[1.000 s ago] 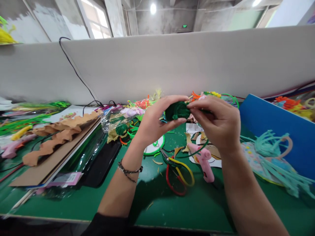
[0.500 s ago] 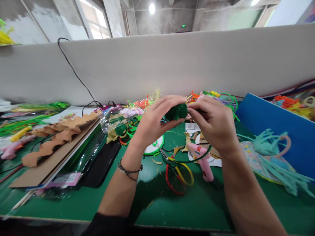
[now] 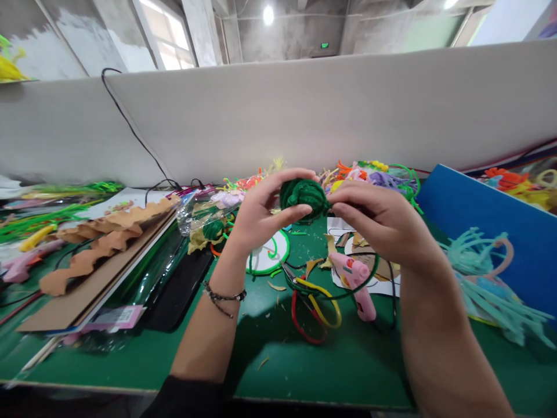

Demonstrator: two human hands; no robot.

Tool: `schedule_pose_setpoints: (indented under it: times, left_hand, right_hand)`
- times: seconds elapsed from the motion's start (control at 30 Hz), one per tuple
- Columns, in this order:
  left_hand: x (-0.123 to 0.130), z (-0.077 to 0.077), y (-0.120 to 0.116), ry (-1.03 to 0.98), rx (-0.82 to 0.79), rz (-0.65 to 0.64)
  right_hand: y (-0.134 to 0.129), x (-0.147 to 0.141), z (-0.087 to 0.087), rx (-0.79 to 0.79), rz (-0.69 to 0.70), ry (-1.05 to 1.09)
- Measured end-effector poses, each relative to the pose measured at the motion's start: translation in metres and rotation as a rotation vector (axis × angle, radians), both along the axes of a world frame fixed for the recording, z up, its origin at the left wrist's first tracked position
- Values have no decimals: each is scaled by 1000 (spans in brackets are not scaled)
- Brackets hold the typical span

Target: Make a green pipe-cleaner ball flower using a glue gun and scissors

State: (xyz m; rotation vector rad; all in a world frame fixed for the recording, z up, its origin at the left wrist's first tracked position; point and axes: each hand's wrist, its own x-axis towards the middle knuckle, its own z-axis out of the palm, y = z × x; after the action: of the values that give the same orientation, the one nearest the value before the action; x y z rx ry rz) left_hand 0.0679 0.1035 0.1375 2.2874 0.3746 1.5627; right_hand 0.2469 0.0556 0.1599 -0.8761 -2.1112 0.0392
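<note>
A dark green ball of wound pipe cleaner [image 3: 307,194] is in the grip of my left hand [image 3: 267,212], fingers over its top and thumb across its front. At the ball's right side, my right hand [image 3: 376,217] pinches a dark green pipe cleaner between thumb and fingertips. What looks like its loose length [image 3: 350,294] hangs in a curve in front of the pink glue gun [image 3: 354,273]. Below the hands lie scissors [image 3: 315,310] with red and yellow handles. Partly behind my left wrist is a white disc [image 3: 270,255] edged in bright green.
Cardboard strips [image 3: 96,270] and a black phone-like slab [image 3: 178,296] lie at left. At right, a blue board [image 3: 491,232] leans behind turquoise pipe cleaner pieces [image 3: 500,290]. Colourful craft pieces [image 3: 383,174] line the white partition [image 3: 278,116]. Scraps dot the green table [image 3: 278,377].
My left hand has shifted slightly left and turned, showing more of the ball. The right hand's fingers stay at its right side, and the hanging pipe cleaner loop has swung a little.
</note>
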Motion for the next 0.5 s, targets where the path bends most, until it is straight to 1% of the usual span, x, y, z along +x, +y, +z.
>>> schedule_pose_setpoints:
  times: [0.07,0.13,0.27,0.4,0.5]
  left_hand:
    - [-1,0,1,-49,-61,-87]
    - [-2,1,1,-75,-104,-144]
    - [-4,2,1,-89,-199,-194]
    - [-4,2,1,-96,-292,-263]
    - [-5,2,0,-81,-347,-297]
  right_hand:
    - [-5,0,2,73,0,-67]
    - [-9,-1,4,167,-45,-130]
    - [-14,-5,3,310,-131,-205]
    - [-15,-4,3,378,-146,-243]
    - [-14,-2,2,380,-111,-260]
